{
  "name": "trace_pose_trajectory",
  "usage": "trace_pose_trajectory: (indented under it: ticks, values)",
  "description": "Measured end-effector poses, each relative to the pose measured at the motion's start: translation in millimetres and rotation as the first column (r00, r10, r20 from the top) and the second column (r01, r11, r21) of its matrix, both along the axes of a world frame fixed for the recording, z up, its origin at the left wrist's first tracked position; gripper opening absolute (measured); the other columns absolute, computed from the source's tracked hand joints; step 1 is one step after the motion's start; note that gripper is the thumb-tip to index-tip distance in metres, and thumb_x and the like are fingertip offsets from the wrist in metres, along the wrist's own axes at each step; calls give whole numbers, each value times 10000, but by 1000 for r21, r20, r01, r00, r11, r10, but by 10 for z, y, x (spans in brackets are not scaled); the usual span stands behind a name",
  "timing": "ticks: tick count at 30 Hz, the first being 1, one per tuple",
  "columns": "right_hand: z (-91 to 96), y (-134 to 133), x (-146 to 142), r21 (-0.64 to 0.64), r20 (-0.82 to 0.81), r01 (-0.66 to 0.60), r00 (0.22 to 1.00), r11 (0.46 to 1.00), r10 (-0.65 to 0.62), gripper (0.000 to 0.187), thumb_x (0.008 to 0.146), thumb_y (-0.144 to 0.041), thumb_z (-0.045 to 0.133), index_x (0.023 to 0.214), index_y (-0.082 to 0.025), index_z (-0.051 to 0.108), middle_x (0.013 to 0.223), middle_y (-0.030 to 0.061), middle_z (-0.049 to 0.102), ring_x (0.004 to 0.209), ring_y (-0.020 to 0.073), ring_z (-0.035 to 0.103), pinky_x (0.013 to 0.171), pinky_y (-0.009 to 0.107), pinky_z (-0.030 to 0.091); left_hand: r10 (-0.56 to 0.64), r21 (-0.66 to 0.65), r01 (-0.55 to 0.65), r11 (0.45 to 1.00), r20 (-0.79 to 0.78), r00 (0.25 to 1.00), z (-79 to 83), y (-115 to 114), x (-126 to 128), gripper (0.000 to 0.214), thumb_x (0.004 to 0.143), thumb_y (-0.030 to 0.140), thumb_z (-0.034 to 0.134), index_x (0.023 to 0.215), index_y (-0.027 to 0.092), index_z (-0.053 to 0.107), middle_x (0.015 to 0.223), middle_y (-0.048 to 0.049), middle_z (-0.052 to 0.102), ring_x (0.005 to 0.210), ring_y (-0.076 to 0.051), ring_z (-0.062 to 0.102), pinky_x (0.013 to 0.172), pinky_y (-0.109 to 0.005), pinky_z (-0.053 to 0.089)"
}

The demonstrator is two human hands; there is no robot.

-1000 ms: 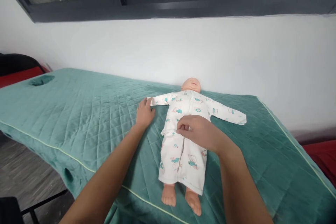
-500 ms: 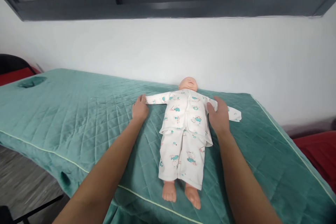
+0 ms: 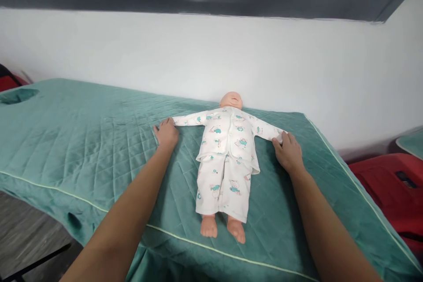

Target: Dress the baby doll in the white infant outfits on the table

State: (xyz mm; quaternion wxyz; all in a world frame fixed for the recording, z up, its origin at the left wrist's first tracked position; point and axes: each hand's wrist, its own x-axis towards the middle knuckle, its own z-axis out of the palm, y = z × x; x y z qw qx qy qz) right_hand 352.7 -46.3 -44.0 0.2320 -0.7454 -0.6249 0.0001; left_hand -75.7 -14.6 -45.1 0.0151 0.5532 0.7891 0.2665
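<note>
A baby doll (image 3: pixel 231 99) lies on its back, dressed in a white, animal-print long-sleeved top (image 3: pixel 229 134) and matching trousers (image 3: pixel 223 185). Its bare feet (image 3: pixel 209 226) point towards me. The arms are spread to both sides, and the sleeves cover the doll's hands. My left hand (image 3: pixel 167 133) is closed at the cuff of the sleeve on the left, its fingertips partly hidden. At the other cuff, my right hand (image 3: pixel 289 152) grips the sleeve end (image 3: pixel 276 133) between thumb and fingers.
The doll rests on a bed with a green quilted cover (image 3: pixel 115 150), which has a hole (image 3: pixel 20 95) at its far left end. Behind stands a white wall (image 3: pixel 198 53) below a dark window frame (image 3: pixel 247 2). A red plastic chair (image 3: pixel 390 180) is beyond the right edge.
My right hand has slid outward along the sleeve from the upper arm to the cuff, and that sleeve now lies straighter. My left hand stays at its cuff. The view has shifted slightly.
</note>
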Motion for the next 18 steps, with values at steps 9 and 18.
trace_pose_trajectory:
  ticks: [9, 18]
  values:
    - [97, -1262, -955, 457, -319, -284, 832, 843, 453, 333, 948, -341, 559, 1266, -242, 562, 1405, 127, 527, 1318, 263, 500, 1069, 511, 458, -248, 425, 115, 898, 272, 930, -19, -1094, 268, 389, 861, 126, 515, 1246, 153, 564, 1262, -122, 568, 1189, -243, 567, 1022, -408, 492]
    - [-35, -2315, -1112, 206, -429, -418, 774, 885, 465, 336, 938, -232, 567, 1272, -254, 528, 1306, 110, 527, 1215, 261, 532, 1017, 502, 484, -579, 263, 516, 815, 337, 743, -134, -2648, 754, 245, 936, 175, 505, 1162, 240, 574, 1102, -51, 617, 1036, -201, 595, 915, -378, 480]
